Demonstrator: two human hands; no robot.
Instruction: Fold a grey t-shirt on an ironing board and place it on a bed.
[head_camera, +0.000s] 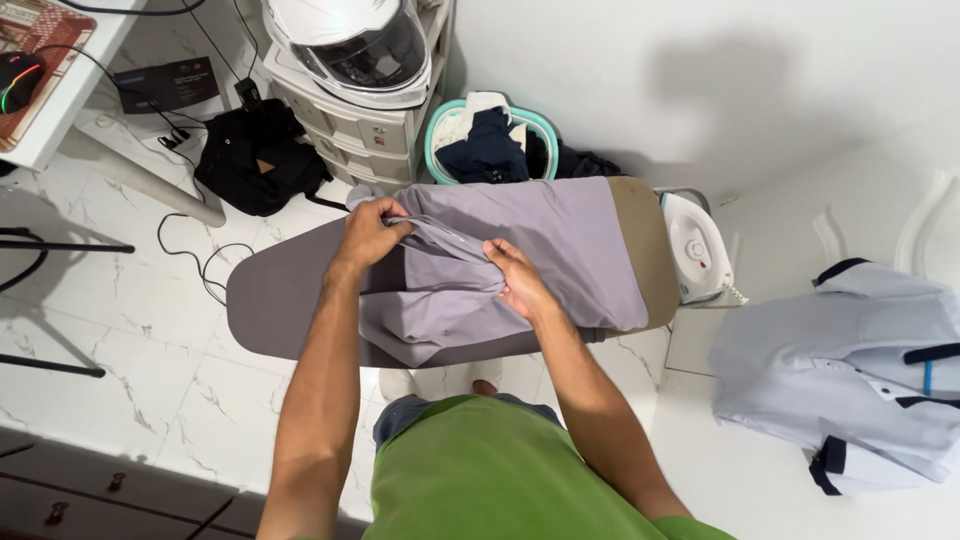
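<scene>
A lavender-grey shirt (560, 240) lies spread over a grey ironing board (275, 300). My left hand (370, 232) pinches the shirt's buttoned edge near its upper left corner and lifts it slightly. My right hand (515, 278) grips a fold of the same shirt near the middle of the board, fingers closed on the cloth. Both arms reach forward over my green top.
A white iron (697, 250) stands at the board's right end. A teal laundry basket (437, 125) holds dark clothes behind the board. A pale blue shirt with navy trim (850, 370) lies at right. A white helmet (350, 45) tops a drawer unit; black bag (255, 155) and cables on the floor.
</scene>
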